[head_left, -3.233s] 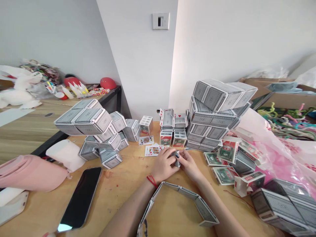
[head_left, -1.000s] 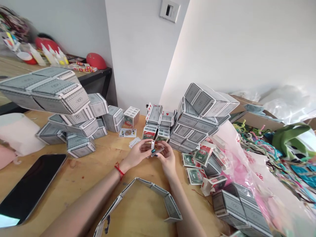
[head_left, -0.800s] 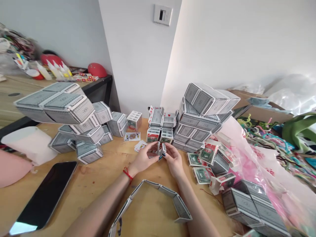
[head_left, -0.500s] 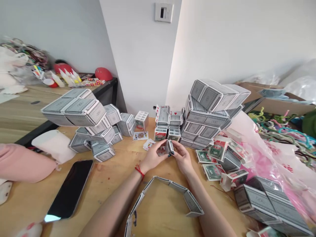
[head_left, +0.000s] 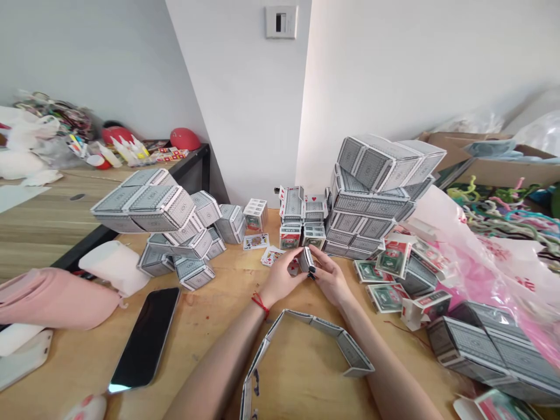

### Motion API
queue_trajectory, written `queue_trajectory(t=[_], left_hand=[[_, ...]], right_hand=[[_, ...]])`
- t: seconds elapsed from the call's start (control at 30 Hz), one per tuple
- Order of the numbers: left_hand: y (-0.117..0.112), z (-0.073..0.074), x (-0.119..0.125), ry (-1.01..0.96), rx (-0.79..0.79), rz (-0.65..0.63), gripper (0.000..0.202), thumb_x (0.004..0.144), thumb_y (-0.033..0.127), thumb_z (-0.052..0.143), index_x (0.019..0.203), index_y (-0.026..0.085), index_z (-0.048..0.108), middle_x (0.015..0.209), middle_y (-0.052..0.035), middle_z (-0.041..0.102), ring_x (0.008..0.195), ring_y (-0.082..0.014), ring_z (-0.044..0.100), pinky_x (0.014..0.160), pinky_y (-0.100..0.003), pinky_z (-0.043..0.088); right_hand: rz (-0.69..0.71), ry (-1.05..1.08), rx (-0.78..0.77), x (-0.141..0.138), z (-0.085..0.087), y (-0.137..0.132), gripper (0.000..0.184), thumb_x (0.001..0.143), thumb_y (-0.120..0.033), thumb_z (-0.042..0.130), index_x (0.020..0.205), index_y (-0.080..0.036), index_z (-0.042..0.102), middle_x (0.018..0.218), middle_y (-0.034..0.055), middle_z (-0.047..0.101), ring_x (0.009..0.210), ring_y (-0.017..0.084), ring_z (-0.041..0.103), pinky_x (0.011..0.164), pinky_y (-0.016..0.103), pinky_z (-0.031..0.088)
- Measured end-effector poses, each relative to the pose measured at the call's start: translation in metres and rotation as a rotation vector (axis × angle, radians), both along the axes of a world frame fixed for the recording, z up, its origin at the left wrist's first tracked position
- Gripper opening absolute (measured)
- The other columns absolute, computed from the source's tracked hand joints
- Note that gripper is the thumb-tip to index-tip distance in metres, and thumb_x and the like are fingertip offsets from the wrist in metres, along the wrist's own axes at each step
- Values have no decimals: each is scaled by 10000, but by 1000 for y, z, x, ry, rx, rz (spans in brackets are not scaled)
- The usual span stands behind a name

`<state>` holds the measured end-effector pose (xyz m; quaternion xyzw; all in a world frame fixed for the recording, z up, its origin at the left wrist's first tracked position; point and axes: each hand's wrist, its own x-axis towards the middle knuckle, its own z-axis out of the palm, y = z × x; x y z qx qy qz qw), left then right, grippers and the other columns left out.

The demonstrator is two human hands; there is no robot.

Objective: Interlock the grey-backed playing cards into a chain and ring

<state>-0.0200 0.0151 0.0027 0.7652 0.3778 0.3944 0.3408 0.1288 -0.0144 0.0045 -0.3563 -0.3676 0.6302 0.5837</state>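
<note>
We pinch a small card piece (head_left: 306, 259) in our left hand (head_left: 282, 280) and right hand (head_left: 331, 281), over the table (head_left: 205, 326). Just past it, card boxes (head_left: 290, 238) block the way. Towers (head_left: 371, 201) rise left and right; a bent card wall (head_left: 351, 351) sits near us.

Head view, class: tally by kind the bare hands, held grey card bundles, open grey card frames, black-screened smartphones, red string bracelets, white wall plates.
Bare hands (left hand, right hand): 2
Held grey card bundle: 1
Open grey card frame: 1
Black-screened smartphone: 1
Red string bracelet: 1
White wall plate: 1
Total: 7
</note>
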Motion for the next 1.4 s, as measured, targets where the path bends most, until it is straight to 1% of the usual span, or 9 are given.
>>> queue_trajectory(t=[0.13, 0.3, 0.43, 0.5, 0.57, 0.67, 0.8, 0.97, 1.4], left_hand=[[-2, 0, 1, 44, 61, 19, 532, 705, 212, 604, 1208, 208, 429, 1213, -73, 513, 1116, -205, 474, 947, -389, 392], [-3, 0, 3, 89, 116, 19, 523, 707, 198, 592, 1203, 222, 429, 1212, -60, 512, 1127, -205, 464, 956, -390, 390], [-2, -2, 3, 112, 161, 40, 510, 709, 188, 583, 1195, 217, 433, 1194, -55, 525, 1117, -192, 468, 964, -382, 386], [-2, -3, 2, 123, 174, 34, 512, 702, 174, 585, 1191, 217, 438, 1194, -53, 526, 1122, -190, 465, 971, -382, 381], [-3, -3, 2, 129, 180, 24, 515, 697, 165, 585, 1188, 218, 441, 1199, -54, 524, 1125, -193, 464, 970, -385, 383], [-4, -2, 2, 133, 182, 16, 521, 692, 159, 586, 1189, 222, 444, 1196, -55, 528, 1116, -201, 474, 957, -393, 395], [-4, -1, 2, 138, 190, 27, 526, 683, 150, 585, 1187, 221, 451, 1192, -53, 533, 1113, -198, 477, 965, -388, 390], [-3, -3, 1, 151, 204, 29, 544, 666, 125, 587, 1185, 227, 461, 1190, -47, 535, 1112, -199, 478, 971, -391, 387], [-3, -4, 1, 131, 251, 14, 539, 658, 81, 563, 1170, 220, 469, 1167, -56, 541, 1094, -209, 481, 956, -419, 390]], right_hand=[[-36, 63, -42, -2, -6, 0, 438, 653, -309, 660, 1081, -241, 598, 1095, 34, 609, 934, 199, 557, 824, 332, 408], [-140, 21, -74, -4, -16, 3, 326, 662, -307, 657, 980, -232, 652, 1015, 20, 639, 843, 164, 565, 742, 268, 415], [-134, -103, -90, -3, -19, 2, 223, 670, -343, 645, 834, -194, 665, 700, -5, 640, 564, 108, 503, 521, 220, 371], [-98, -176, -89, -2, -16, 0, 201, 692, -376, 621, 691, -175, 623, 504, -38, 538, 428, 74, 396, 424, 207, 288], [-45, -219, -87, 0, -12, -2, 251, 722, -408, 584, 636, -173, 564, 417, -60, 449, 374, 63, 332, 379, 203, 216], [23, -283, -97, 1, -9, -4, 292, 743, -453, 539, 655, -175, 521, 396, -62, 449, 337, 63, 318, 352, 203, 183], [50, -359, -51, 2, -9, -4, 335, 767, -486, 487, 649, -173, 501, 382, -54, 466, 316, 65, 331, 347, 199, 218], [-1, -503, 54, 0, -10, -5, 382, 796, -488, 437, 577, -177, 478, 385, -38, 478, 324, 71, 373, 364, 199, 272], [-141, -714, 48, -3, -12, -9, 382, 791, -492, 423, 587, -183, 514, 337, -46, 463, 285, 96, 413, 328, 198, 295]])
